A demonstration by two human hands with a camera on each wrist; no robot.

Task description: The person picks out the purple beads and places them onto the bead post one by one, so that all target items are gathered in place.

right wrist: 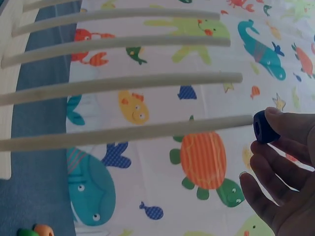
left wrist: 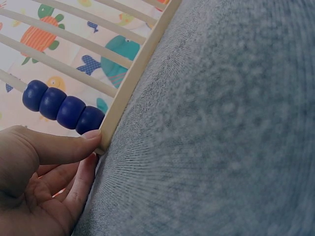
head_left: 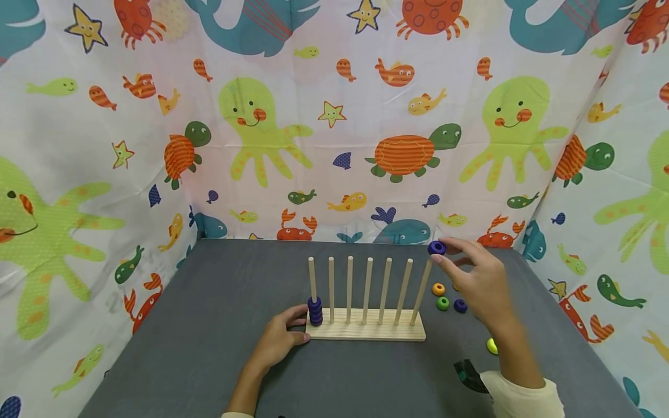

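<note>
A wooden rack (head_left: 366, 332) with a row of upright pegs stands on the table. Several dark blue-purple beads (head_left: 315, 312) are stacked at the bottom of its leftmost peg, plainly seen as blue beads in the left wrist view. My left hand (head_left: 282, 338) pinches the left end of the base, thumb against the wood beside the lowest bead. At the top of the rightmost peg (head_left: 421, 293), my right hand (head_left: 483, 284) pinches another dark blue bead (right wrist: 268, 129) between thumb and fingers. The bead is at the peg's tip; whether the peg has entered its hole I cannot tell.
Loose beads lie right of the rack: an orange bead (head_left: 438, 289), a green bead (head_left: 443, 303), a purple bead (head_left: 460, 306) and a yellow bead (head_left: 492, 346). The right hand partly covers others. A sea-animal curtain (head_left: 292, 133) surrounds the grey table (head_left: 251, 273).
</note>
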